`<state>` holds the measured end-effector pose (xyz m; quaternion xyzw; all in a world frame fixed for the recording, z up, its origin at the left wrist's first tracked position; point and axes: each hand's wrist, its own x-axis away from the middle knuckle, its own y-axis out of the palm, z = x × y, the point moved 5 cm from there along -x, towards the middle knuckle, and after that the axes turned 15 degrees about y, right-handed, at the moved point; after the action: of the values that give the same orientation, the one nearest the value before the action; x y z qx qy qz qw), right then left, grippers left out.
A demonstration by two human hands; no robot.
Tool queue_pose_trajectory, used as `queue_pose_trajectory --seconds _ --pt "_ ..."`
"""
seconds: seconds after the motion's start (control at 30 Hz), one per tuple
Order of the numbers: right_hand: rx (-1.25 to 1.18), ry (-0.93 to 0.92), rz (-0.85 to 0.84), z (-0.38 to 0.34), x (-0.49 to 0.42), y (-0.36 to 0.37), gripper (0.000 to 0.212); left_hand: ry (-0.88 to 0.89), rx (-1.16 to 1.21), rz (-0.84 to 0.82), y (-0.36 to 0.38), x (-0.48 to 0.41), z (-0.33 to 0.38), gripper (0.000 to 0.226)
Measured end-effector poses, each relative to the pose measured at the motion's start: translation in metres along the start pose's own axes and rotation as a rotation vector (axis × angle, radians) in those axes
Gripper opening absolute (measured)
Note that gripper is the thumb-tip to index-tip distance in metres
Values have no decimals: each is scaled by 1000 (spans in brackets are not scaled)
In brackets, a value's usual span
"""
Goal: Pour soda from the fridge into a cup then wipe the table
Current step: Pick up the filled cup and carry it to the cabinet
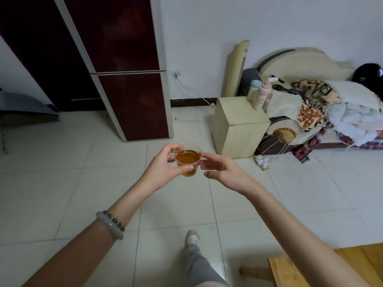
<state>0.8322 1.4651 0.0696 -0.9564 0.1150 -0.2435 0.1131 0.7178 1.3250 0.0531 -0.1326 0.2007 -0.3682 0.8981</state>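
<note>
From the head camera, a person's left hand [160,168], 2 bracelets [110,224] on its wrist, curls fingers and thumb round a clear cup [187,160] of amber soda, held upright in mid-air above the tiled floor [83,183]. The right hand [223,171], fingers straight and relaxed, touches the cup's right side. Beyond the grip stands the dark red fridge [132,90]; the wooden table [310,268] shows below and right of it.

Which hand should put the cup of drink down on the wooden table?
Left, probably. The left hand has thumb and fingers curled round the cup, while the right hand only reaches straight fingers towards its rim. The wooden table is low on the right, though.
</note>
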Motion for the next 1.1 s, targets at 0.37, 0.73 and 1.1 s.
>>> queue_pose_trajectory --seconds 0.37,0.73,1.1 --pt "-26 -37 17 -81 -187 -53 52 39 -83 3 -57 -181 -75 65" --pt "-55 -38 62 -144 -334 -112 53 39 -37 -33 -84 -347 -137 71" --pt "-125 29 263 -201 -510 -170 54 137 5 -194 -118 -555 -216 72"
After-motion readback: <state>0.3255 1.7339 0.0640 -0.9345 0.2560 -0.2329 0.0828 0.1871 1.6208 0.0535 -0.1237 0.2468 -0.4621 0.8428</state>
